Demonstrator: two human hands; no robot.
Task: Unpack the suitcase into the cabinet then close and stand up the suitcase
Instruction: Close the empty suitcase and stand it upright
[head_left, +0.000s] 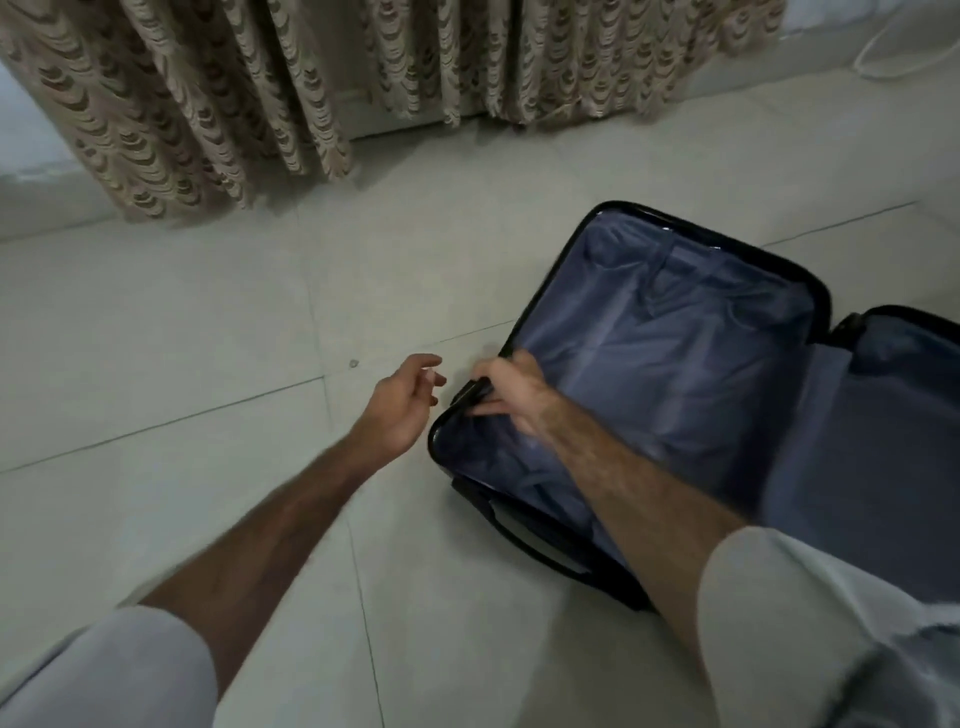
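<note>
A black hard-shell suitcase (675, 332) lies open on the tiled floor at the right, its blue-grey lining showing and nothing visible inside. The left half faces up; the other half (883, 415) runs off the right edge. My right hand (511, 395) grips the black rim at the left edge of the left half, fingers curled over it. My left hand (405, 400) hovers just left of that rim with fingers loosely extended, touching nothing. A dark carry handle (524, 535) shows on the near side of the case.
Patterned beige curtains (260, 104) hang to the floor at the back. Pale floor tiles (182, 338) stretch left of the suitcase. A white cable (878, 57) lies at the top right. The cabinet is out of view.
</note>
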